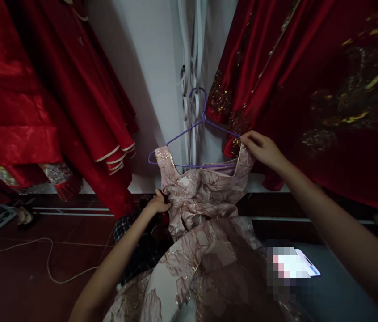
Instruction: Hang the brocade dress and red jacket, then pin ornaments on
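A pale pink dress (pixel 205 201) with a shimmering gold leaf pattern hangs from a purple wire hanger (pixel 194 134), its two shoulder straps looped over the hanger's bar and its full skirt spilling down toward the camera between the person's forearms. The right hand (pixel 261 150) pinches the top of the strap on its own side, fingers closed on the fabric just where it meets the hanger's sloping arm. The left hand (pixel 158 203) is lower, at the waist of the dress, curled shut on a fold of the cloth at the bodice's edge. The hanger's hook rises above and between the two hands, caught on a white metal rack (pixel 192 67) against a white wall (pixel 149 58). No brand, label or readable writing shows on the dress or the hanger. Beyond the left hand, red satin garments (pixel 58 89) with cream piping hang down to a dark red tiled floor (pixel 24 259), where a white cord (pixel 46 264) trails. Beyond the right hand hangs a red gown with gold embroidery (pixel 326 89). Below the right forearm lies a phone (pixel 304 264) on a dark surface, its screen lit but partly blurred, so nothing on it can be read. Dark checked fabric (pixel 132 241) shows under the left forearm.
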{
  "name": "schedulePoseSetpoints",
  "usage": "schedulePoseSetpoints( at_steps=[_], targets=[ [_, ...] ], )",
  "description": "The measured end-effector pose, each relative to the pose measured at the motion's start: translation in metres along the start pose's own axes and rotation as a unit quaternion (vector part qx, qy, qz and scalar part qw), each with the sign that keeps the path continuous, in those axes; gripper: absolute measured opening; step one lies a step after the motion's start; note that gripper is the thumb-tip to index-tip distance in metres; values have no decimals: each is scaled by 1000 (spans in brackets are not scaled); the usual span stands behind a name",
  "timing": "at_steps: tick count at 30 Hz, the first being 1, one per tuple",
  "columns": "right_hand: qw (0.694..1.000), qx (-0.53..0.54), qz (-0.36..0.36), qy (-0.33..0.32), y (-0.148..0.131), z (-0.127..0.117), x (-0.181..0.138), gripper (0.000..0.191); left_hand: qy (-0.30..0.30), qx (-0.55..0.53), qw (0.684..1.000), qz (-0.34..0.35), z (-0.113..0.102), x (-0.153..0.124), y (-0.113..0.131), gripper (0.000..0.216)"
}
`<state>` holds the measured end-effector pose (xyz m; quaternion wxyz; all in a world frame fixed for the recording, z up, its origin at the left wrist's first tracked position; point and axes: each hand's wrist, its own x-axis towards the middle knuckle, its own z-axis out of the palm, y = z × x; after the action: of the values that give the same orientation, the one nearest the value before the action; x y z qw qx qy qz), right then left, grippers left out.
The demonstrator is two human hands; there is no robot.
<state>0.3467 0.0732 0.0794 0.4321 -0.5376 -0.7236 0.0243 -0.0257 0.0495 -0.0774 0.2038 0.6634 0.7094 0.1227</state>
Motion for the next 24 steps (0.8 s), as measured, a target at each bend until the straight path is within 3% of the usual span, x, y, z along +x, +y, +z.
schedulePoseSetpoints(
  at_steps=[2,5,8,10,11,13,15,18,21,24],
  targets=[
    [1000,2,-4,1,2,0,1,31,4,39,999,-21,18,-9,4,70],
    [1000,10,-5,-2,4,0,4,32,-15,-23,1000,-13,9,-12,-4,55],
    [1000,13,-7,-10,4,-1,5,34,-79,-83,993,6,-33,-9,-26,29],
    [1000,13,-15,-14,2,-2,5,35,-105,-117,987,25,-71,-3,-38,27],
    [1000,13,-19,-14,2,-3,4,36,-139,-185,972,51,-90,1,-40,29],
    [1000,12,-23,-12,0,-4,3,36,-107,-287,950,61,-128,14,-33,33],
    [1000,3,-20,-9,-2,-5,3,35,-6,-295,953,68,-160,30,-12,35],
    [1000,-20,-10,6,-10,-7,0,35,136,-164,966,146,-191,46,40,32],
    [999,-38,-10,24,-20,-8,-7,36,223,-56,940,252,-192,39,101,29],
    [998,-43,-9,36,-26,-13,-14,37,283,-52,909,302,-171,16,147,24]
  ],
)
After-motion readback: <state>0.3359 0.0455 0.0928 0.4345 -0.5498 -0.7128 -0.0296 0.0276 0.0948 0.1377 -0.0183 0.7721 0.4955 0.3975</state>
